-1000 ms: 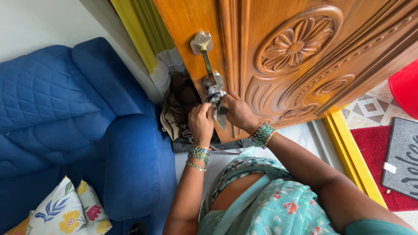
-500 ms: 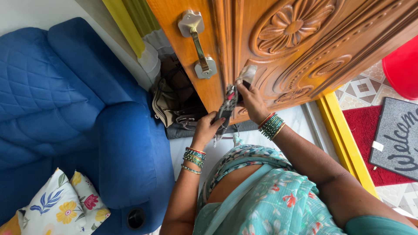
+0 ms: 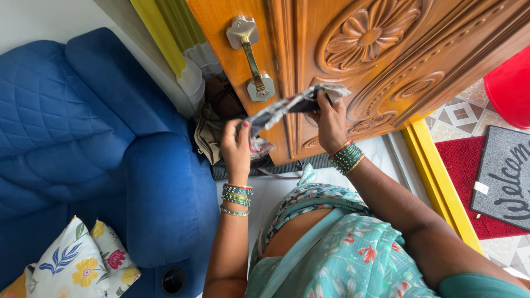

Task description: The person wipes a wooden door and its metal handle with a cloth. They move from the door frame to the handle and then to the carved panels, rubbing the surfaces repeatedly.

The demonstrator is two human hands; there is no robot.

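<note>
The carved wooden door (image 3: 386, 66) closes off everything ahead, its metal handle (image 3: 251, 58) jutting out just left of the stretched cloth (image 3: 292, 105). To the left the blue sofa (image 3: 83, 143) and the bags (image 3: 212, 129) wedged against the door fill the corner. Open room lies only in the narrow strip of white floor (image 3: 276, 190) between sofa arm and door foot, and to the right past the yellow door frame (image 3: 436, 182).
</note>
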